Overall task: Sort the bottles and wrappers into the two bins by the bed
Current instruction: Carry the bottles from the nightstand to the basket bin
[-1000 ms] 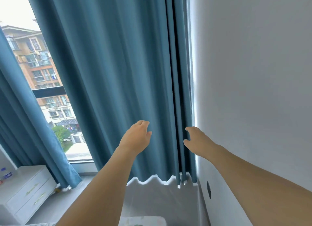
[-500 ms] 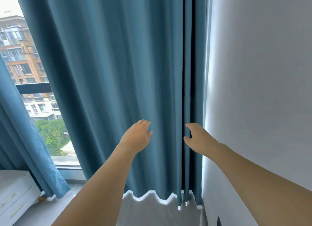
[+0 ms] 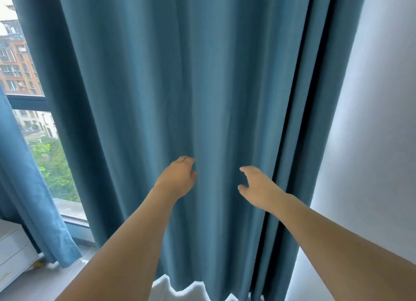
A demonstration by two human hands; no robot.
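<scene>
No bottles, wrappers or bins are in view. Both my arms reach forward at a teal curtain [image 3: 202, 86] that fills the middle of the view. My left hand [image 3: 177, 177] is at the curtain with its fingertips against a fold, holding nothing. My right hand [image 3: 256, 186] is a little to the right, fingers loosely spread and slightly bent, close to the fabric with nothing in it. Whether it touches the cloth I cannot tell.
A white wall [image 3: 371, 143] stands close on the right. A window [image 3: 29, 120] with buildings and trees outside is on the left, partly covered by a second curtain panel [image 3: 33, 210]. A white drawer unit [image 3: 13, 255] sits at the lower left.
The view has swung to the right and closer to the curtain. Both hands have moved left across the fabric, away from its right edge by the wall.
</scene>
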